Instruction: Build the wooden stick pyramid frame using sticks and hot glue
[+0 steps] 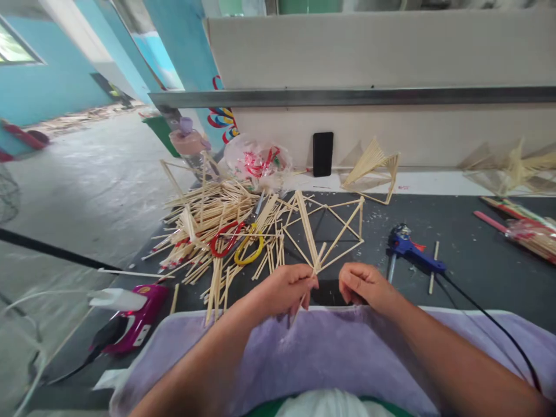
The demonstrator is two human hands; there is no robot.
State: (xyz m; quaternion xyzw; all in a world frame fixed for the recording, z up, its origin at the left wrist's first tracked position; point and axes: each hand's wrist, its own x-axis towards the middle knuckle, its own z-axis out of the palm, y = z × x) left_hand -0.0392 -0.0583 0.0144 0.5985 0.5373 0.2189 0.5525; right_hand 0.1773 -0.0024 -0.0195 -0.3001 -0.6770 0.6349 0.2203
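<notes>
My left hand is closed in a pinch at the near corner of a frame of thin wooden sticks. The frame stretches away from me over the dark table, with triangles of sticks joined at their ends. To the right of that corner, apart from the frame, my right hand is curled with its fingers together; whatever is in them, if anything, is hidden. A blue glue gun lies beyond the right hand, with a loose stick beside it. Red-handled scissors and a yellow handle rest on the stick pile.
A large pile of loose sticks covers the left side. Finished-looking stick structures lean at the wall near a phone. A magenta power strip, the glue gun's cord, a purple cloth and bundled sticks lie around.
</notes>
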